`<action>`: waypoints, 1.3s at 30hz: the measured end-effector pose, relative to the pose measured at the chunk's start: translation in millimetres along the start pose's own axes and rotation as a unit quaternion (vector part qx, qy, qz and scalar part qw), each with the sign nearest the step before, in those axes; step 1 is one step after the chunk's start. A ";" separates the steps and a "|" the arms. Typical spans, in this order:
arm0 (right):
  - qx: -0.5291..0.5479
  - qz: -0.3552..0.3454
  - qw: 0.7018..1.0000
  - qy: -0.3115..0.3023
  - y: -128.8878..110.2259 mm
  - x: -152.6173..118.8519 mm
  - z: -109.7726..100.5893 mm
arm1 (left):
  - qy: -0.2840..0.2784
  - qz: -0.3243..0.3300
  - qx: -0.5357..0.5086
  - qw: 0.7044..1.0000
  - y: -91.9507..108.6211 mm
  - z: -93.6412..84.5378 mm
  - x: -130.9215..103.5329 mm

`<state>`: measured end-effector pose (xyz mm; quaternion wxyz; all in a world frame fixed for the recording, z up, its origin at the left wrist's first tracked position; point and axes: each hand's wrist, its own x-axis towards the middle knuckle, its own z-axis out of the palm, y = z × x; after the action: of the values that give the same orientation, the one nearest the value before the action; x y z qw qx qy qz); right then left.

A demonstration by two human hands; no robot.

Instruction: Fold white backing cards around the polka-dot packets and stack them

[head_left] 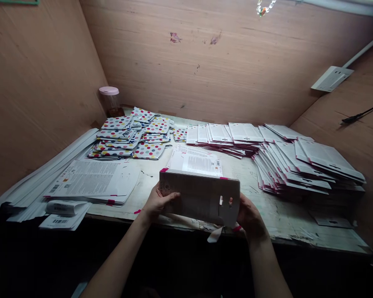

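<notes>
Both hands hold a printed cardboard package [202,198] upright over the table's front edge, its shaded side facing me. My left hand [160,203] grips its left end, thumb laid across the face. At the right end, my right hand [250,217] is closed around the side, with most of its fingers hidden behind the card. Two punched hanger holes and pink bits along the upper edge show on the package. Right behind it lies a stack of similar printed cards [194,159], partly covered by the held one.
Polka-dot pouches [149,151] are piled at back left, near a pink-lidded jar [110,99]. Flat printed cards [90,178] and a roll of barcode labels [65,209] lie at left. Heaps of printed packages [326,159] fill the right. Wooden panels [186,78] enclose the table.
</notes>
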<state>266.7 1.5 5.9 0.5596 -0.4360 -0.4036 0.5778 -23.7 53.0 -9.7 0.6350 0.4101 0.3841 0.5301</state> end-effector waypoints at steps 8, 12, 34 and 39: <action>0.091 -0.019 0.996 -0.018 -2.7 -11.3 15.1 | -0.019 -0.014 -0.041 0.999 2.7 -4.5 -3.8; 0.092 -0.018 0.995 -0.024 -17.4 -16.9 15.7 | -0.027 -0.019 -0.057 0.998 5.0 -4.4 -4.9; -0.132 -0.019 0.991 0.026 -22.1 -10.9 18.7 | -0.013 -0.007 -0.033 0.999 -0.1 -1.9 -0.6; 0.014 -0.019 1.000 -0.014 -19.0 -12.1 6.2 | -0.013 -0.015 -0.038 0.999 4.3 -0.5 -2.0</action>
<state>266.3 -9.6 26.6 0.5710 -0.4125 -0.4118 0.5782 -26.0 51.6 -5.8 0.6628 0.3867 0.3612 0.5297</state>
